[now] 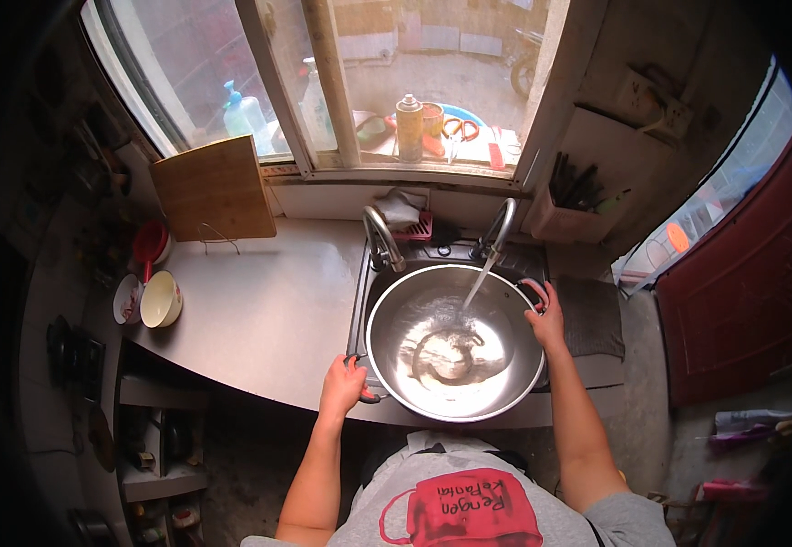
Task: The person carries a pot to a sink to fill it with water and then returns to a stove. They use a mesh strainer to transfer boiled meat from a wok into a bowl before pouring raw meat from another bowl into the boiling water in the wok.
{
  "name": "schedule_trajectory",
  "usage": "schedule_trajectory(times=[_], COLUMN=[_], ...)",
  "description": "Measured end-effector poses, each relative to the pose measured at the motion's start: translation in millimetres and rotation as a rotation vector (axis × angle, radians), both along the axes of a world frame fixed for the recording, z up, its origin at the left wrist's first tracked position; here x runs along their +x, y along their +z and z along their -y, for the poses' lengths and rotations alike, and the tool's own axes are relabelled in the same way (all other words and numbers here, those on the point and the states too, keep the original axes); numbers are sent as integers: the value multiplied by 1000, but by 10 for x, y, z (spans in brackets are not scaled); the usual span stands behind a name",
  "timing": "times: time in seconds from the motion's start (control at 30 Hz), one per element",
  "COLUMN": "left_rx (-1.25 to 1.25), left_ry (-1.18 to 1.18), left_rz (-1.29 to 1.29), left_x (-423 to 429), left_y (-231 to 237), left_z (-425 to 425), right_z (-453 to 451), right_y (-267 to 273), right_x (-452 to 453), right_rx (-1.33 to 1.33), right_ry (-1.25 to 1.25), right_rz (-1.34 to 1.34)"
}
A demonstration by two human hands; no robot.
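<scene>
A large round metal pot [396,321] with two handles rests over the black sink [362,301], its near rim reaching past the counter's front edge. My left hand [345,384] grips the dark and red handle at the pot's lower left. At the upper right, my right hand [546,318] is closed around the other handle. Water [481,280] runs from the right-hand faucet [505,222] into the pot, where a shallow pool ripples. The left-hand faucet [384,236] stands over the pot's far left rim, with no stream showing.
A wooden cutting board [215,188] leans at the back left by a wire stand [218,236]. Cream bowl [161,299], white bowl [127,299] and red strainer [150,241] stand at the far left. Right of the sink lies a dark cloth [587,318]; a utensil holder [567,215] is behind it.
</scene>
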State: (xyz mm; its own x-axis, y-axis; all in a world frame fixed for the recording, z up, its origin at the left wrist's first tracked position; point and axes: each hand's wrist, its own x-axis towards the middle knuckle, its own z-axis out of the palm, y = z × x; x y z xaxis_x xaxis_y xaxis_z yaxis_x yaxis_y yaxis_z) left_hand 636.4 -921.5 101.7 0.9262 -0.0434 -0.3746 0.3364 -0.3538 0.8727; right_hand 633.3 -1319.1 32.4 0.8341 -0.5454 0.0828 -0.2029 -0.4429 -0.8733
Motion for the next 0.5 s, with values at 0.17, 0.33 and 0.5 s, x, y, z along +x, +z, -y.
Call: schedule_trajectory(times=[0.17,0.33,0.5], left_rx=[-213,-473,-759], left_ry=[80,195,308], left_rz=[-87,-232,-327], left_x=[-33,-52,-79], left_y=[-59,14,34], left_z=[-6,58,102], right_z=[-18,-35,-21], right_y=[40,82,63], right_x=[-4,-11,-5], right_rx=[13,33,13], right_ry=[17,8,-3], right_rz=[-52,-65,-74])
